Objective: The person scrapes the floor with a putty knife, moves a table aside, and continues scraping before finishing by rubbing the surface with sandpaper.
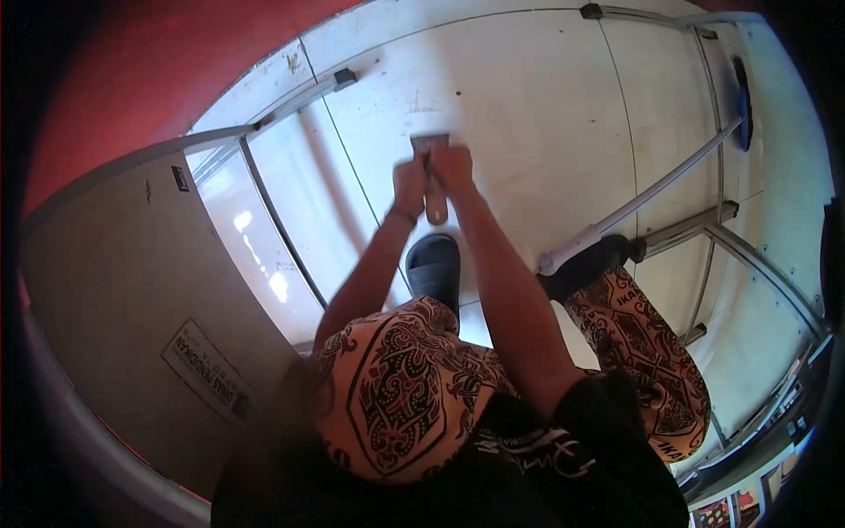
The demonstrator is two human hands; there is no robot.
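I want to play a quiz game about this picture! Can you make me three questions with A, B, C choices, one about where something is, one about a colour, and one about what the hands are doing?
1. Where is the black sandal?
A. on the white floor below the hands
B. on the cardboard sheet
C. hanging on the metal rail

2. What colour is the floor under the scraper?
A. green
B. white
C. black

3. How is the scraper held?
A. lying loose, untouched
B. by one hand only
C. by both hands together

Answers: 1 A, the sandal rests on the pale floor. 2 B, the panels look white. 3 C, the left hand and right hand both wrap its handle.
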